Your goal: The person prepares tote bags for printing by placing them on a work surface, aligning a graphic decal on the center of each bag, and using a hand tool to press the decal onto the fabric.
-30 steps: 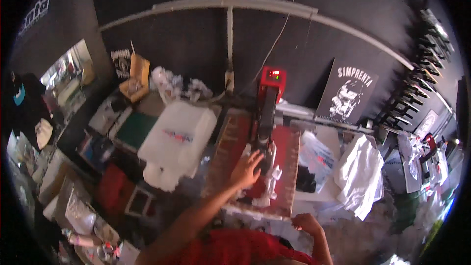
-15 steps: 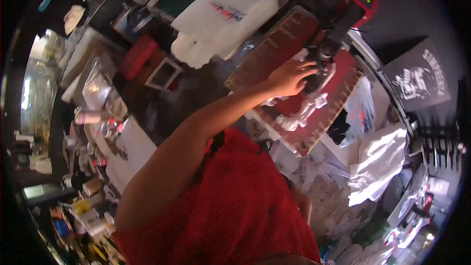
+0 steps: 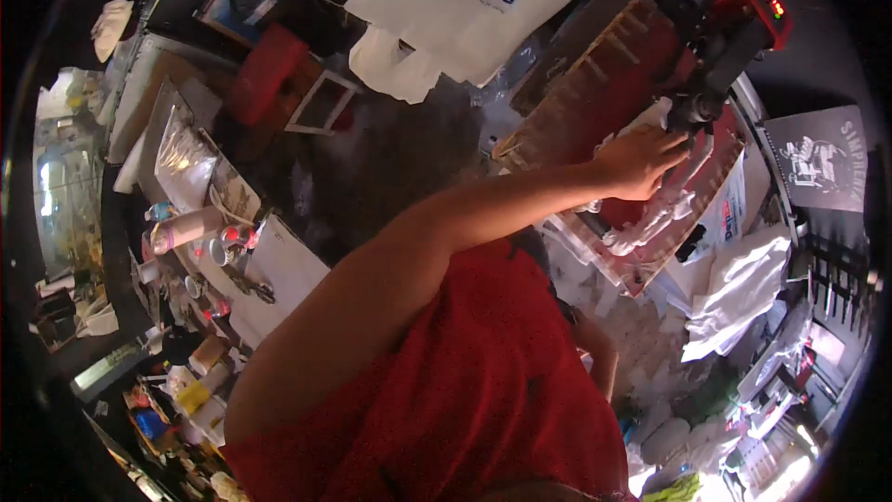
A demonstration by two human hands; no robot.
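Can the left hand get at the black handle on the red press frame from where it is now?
Probably yes. The left hand already lies on the red press frame, fingertips right by the black handle, with nothing between them. Whether it already grips the handle, I cannot tell.

Red short-sleeved shirt, bare forearm, bare left hand (image 3: 639, 162), no gloves

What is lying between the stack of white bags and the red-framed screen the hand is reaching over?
In the head view, crumpled clear plastic lies between the white bags and the red-framed screen, on the dark table. The left hand rests farther along that screen.
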